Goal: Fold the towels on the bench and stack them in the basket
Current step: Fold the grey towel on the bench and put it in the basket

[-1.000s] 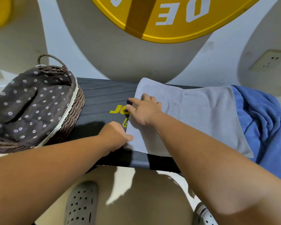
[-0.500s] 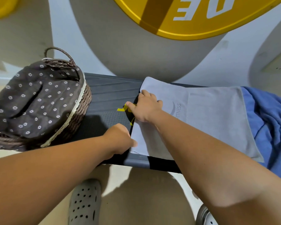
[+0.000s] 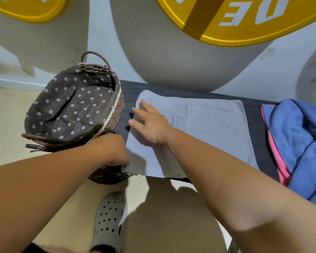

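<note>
Half a second ago the right hand [image 3: 150, 123] curled at the grey towel's [image 3: 213, 128] left edge. Now it lies flat on the cloth, fingers straight and spread. The bare strip of bench [image 3: 253, 114] between the towel and the basket [image 3: 117, 110] has narrowed, so the towel has probably slid left. The left hand [image 3: 113, 150] sits at the towel's lower-left corner with its fingers curled under, so I cannot tell whether they pinch it. The towel lies folded mid-frame (the basket holds only its liner). A blue towel [image 3: 299, 136] waits unfolded at the right edge. Behind is a pale wall with a yellow disc [image 3: 244, 21], and below is a beige floor.
</note>
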